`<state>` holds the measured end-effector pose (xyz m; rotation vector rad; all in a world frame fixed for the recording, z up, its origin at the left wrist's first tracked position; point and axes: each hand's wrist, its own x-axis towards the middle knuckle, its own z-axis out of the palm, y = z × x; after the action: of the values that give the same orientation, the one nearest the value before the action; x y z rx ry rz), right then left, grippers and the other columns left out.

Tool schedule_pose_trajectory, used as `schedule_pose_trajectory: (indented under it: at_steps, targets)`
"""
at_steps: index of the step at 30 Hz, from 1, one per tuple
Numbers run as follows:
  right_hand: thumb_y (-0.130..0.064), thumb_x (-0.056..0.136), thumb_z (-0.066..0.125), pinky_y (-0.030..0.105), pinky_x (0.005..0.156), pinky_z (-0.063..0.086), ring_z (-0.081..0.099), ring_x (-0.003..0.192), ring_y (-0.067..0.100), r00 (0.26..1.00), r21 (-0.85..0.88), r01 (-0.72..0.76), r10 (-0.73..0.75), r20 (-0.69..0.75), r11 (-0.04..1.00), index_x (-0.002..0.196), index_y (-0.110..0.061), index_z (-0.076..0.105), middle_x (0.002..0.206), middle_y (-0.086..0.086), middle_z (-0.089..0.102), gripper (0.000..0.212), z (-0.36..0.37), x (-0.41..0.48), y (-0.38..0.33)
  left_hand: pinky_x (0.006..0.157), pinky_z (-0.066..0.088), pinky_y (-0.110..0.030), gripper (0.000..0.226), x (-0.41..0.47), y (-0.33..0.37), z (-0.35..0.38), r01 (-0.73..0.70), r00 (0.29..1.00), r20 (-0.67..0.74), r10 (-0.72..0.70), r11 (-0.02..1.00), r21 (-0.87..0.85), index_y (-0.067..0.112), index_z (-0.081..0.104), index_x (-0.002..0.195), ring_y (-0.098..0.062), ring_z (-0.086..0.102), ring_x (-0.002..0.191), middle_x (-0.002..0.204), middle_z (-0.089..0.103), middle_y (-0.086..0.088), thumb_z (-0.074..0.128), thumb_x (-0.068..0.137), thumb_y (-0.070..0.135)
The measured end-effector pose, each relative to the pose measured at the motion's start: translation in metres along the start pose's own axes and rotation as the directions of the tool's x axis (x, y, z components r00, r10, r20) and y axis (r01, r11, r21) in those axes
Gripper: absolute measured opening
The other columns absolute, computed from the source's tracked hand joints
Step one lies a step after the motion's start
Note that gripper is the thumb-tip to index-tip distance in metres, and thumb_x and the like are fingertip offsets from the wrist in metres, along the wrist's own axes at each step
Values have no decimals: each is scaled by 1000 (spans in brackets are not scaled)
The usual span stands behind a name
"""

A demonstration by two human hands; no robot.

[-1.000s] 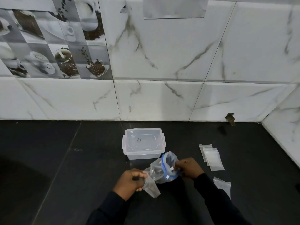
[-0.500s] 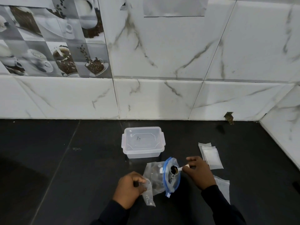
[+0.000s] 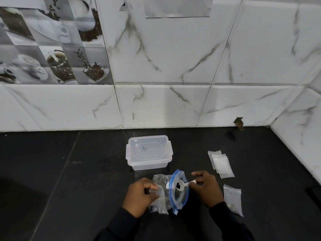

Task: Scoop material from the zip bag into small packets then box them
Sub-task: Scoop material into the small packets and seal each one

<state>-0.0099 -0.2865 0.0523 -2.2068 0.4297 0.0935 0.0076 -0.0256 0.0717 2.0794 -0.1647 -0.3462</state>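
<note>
A clear zip bag [image 3: 178,197] with a blue zip rim lies open on the black counter in front of me. My right hand [image 3: 205,189] pinches the handle of a small white scoop [image 3: 182,185]; its bowl, with dark material in it, sits at the bag's mouth. My left hand [image 3: 140,195] grips the top of a small clear packet [image 3: 159,204], which hangs just left of the zip bag. A clear plastic box [image 3: 149,152] with its lid on stands behind the bag.
A small stack of empty packets [image 3: 221,163] lies to the right. One packet with some material in it [image 3: 232,199] lies beside my right wrist. The marble-tiled wall [image 3: 173,101] closes the back, and a side wall [image 3: 298,140] closes the right.
My right hand drew back to the right, and the scoop came up from inside the zip bag to its mouth. My left hand kept hold of the small packet.
</note>
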Motion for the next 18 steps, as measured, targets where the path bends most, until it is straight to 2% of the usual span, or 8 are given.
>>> schedule_pose_trajectory:
  at_steps: [2,3,6,10,12,14,18]
  targets:
    - [-12,76,75,12,70,52,67,72,-4,999,50,-45,46,-14,998,84,-13,74,88,-6,71,8,-5,0,0,83,55,-22,21,0,2,-2,-7,1000,2,7,1000,-1,23,78,84,-2,66,88,94,70,14,74,76,4]
    - [-9,77,75,10,68,51,66,70,-7,998,62,-55,56,-16,997,88,-6,75,88,-8,71,11,-7,0,1,84,55,-22,21,0,3,-2,-8,1000,1,8,1000,-4,23,78,83,-2,66,88,94,70,14,74,76,4]
    - [-10,79,74,14,71,48,66,81,-3,997,89,-75,76,-6,993,80,-11,78,101,-9,71,5,-14,-1,4,84,56,-25,21,-1,5,-5,-6,1000,2,6,1000,-11,22,78,83,-4,66,88,94,70,13,73,77,3]
    - [-8,79,77,23,79,49,67,91,7,997,167,-63,70,-41,984,69,-17,78,107,-5,71,13,-33,-11,-6,85,55,-23,22,-1,9,-6,-10,1000,15,10,1000,1,23,78,85,-2,66,90,96,70,13,72,77,3]
    - [-8,78,78,27,79,52,68,87,8,998,211,15,0,-70,977,65,-18,75,107,-5,72,16,-42,-21,-24,83,54,-19,25,0,14,-7,-14,1000,15,13,1000,15,25,78,85,-1,65,90,97,69,14,72,76,2]
    - [-10,78,78,21,75,50,68,84,5,990,224,133,-118,-82,966,62,-18,73,111,-11,70,20,-47,-31,-44,81,51,-17,27,3,19,-8,-28,999,24,27,999,32,26,78,85,-1,65,90,97,69,13,72,76,2]
    - [-28,77,76,25,92,42,50,117,1,906,5,406,-401,-138,914,67,-27,73,120,-24,60,11,-40,-54,-80,80,49,-19,25,10,32,-9,-39,997,64,35,997,67,26,78,89,-3,61,84,100,68,13,71,77,5]
